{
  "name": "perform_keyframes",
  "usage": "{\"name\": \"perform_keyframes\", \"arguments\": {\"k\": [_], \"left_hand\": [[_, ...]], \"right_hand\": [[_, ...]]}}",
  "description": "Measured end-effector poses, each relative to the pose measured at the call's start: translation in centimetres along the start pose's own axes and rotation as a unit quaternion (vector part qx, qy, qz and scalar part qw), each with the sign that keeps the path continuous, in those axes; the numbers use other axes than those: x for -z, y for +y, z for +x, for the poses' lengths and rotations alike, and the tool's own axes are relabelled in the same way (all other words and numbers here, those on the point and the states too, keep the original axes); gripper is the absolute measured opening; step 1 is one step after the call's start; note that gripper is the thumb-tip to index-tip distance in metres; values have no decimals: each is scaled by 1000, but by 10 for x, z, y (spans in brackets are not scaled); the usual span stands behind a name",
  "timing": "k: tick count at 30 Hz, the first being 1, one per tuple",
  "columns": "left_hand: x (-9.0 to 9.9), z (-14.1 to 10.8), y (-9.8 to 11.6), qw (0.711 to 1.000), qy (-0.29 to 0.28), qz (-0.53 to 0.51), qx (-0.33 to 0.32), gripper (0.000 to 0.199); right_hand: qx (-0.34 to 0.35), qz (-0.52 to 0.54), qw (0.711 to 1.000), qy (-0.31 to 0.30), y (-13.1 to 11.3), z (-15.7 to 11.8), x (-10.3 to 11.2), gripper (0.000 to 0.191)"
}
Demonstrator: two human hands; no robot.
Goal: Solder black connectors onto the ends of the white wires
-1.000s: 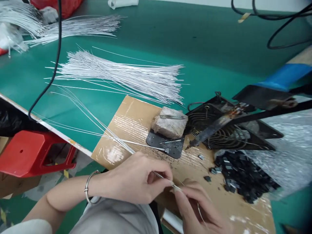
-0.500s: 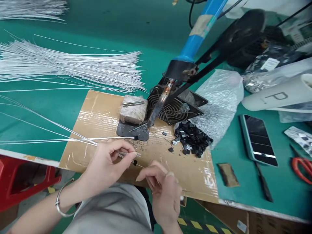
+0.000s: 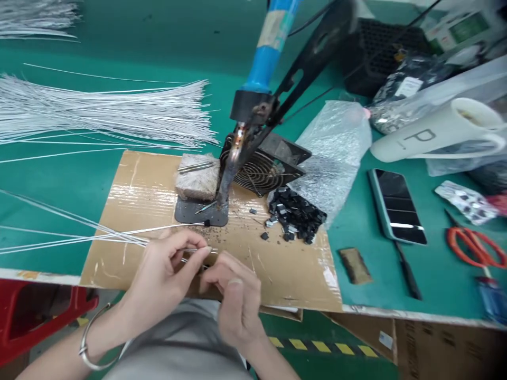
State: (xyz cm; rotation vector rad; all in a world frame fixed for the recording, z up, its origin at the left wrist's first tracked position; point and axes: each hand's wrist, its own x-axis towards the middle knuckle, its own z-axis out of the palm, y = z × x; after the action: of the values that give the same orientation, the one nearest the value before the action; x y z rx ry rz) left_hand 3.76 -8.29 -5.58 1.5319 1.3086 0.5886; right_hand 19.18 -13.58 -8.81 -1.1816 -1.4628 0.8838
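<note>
My left hand (image 3: pixel 168 269) pinches thin white wires (image 3: pixel 129 236) between thumb and fingertips, their short ends poking out past the fingers. Close against those ends is my right hand (image 3: pixel 237 301), its fingers curled and closed. What it grips is hidden, though a small dark bit shows between the hands. Just behind them, another white wire ends in a small black connector (image 3: pixel 206 223) at the dark pad (image 3: pixel 182 212). Above the pad, a soldering iron (image 3: pixel 227 177) with a blue handle hangs tip down in a black stand, beside a wrapped block (image 3: pixel 196 184) bearing metal rods.
Brown cardboard (image 3: pixel 119 200) covers the work spot. Black connector pieces (image 3: pixel 303 216) lie heaped to the right, near a fan (image 3: pixel 261 174) and bubble wrap (image 3: pixel 336 137). Bundled white wires (image 3: pixel 119 113) lie back left. Rightward are a phone (image 3: pixel 400 206), mug (image 3: pixel 428 132) and scissors (image 3: pixel 471 248).
My right hand has moved in against the left hand's fingertips. The small black piece seen between the hands is now mostly covered. The whole view has shifted, with the bench sliding leftward.
</note>
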Motion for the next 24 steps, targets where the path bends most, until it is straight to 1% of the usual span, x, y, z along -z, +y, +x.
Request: {"name": "perform_keyframes", "arguments": {"k": [2,4,7,10,12,14,15,16,17,19,20,21,22,23,24], "left_hand": [[0,0,-1,1000,3,-7,8,17],[-1,1,-2,1000,22,-5,9,16],[-2,5,-4,999,49,-6,10,15],[-1,8,-8,998,60,-14,15,20],[2,10,-17,998,63,-5,16,23],[6,11,-28,998,60,21,21,24],[8,11,-34,997,66,34,27,24],[10,11,-40,995,84,41,35,21],[11,11,-45,993,100,45,38,20],[11,9,-52,991,119,45,34,23],[11,9,-54,991,122,45,31,27],[10,8,-55,991,123,44,28,33],[10,8,-56,991,125,43,27,39],[9,8,-56,991,128,43,26,45],[9,8,-55,990,133,46,22,50]], "right_hand": [[5,-30,1000,-2,0,2,-2,64],[6,-42,999,-2,1,3,-2,65],[10,-19,1000,-2,3,6,-2,68],[17,14,1000,11,1,8,0,71],[4,-14,999,38,1,7,7,78],[-30,-100,989,102,4,4,26,84],[-52,-154,975,154,6,2,42,86],[-70,-192,959,197,10,1,63,83],[-89,-235,937,242,15,0,88,77],[-122,-329,878,325,25,4,147,66],[-142,-373,847,352,31,8,179,65],[-165,-414,816,368,37,14,210,69],[-193,-449,792,367,43,21,238,72],[-223,-477,773,354,49,29,262,73],[-252,-500,760,330,55,38,282,72]]}}
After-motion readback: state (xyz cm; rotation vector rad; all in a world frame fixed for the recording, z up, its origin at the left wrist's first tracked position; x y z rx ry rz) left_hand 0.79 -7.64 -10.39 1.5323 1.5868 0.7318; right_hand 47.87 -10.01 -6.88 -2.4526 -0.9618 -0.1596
